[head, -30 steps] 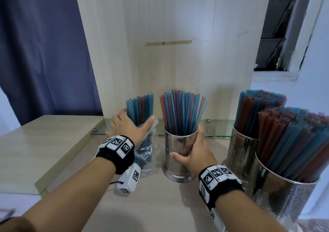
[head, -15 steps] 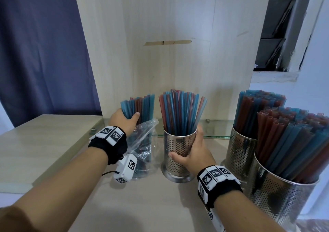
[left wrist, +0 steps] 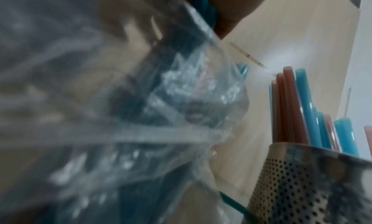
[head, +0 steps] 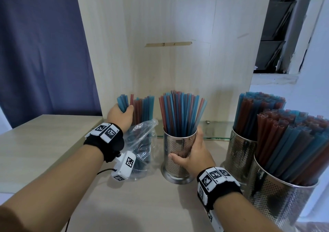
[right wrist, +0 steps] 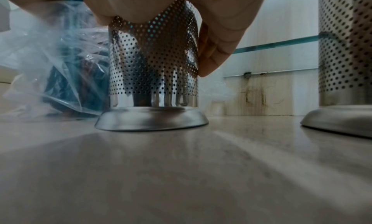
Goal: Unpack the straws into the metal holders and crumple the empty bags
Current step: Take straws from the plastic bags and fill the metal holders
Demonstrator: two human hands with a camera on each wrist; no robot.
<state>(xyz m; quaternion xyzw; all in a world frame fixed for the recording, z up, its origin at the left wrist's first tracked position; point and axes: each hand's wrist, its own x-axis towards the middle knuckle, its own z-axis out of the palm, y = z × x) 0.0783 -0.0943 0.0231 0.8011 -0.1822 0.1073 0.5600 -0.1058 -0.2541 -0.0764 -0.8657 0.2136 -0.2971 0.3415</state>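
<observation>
A clear plastic bag stands on the wooden counter, with blue and red straws sticking up out of it. My left hand grips a small bunch of blue straws at the left of that bundle, raised a little above the others. Right of the bag, a perforated metal holder is partly filled with straws. My right hand is wrapped around its wall. The left wrist view is filled by the blurred bag. The right wrist view shows the holder under my fingers.
Two more metal holders, packed with straws, stand close at the right. A glass shelf edge runs behind the holders. A wooden panel rises at the back. A raised wooden ledge lies to the left.
My left hand has moved from around the bag's top to the left side of the bundle and has lifted a few blue straws. My right hand still holds the holder.
</observation>
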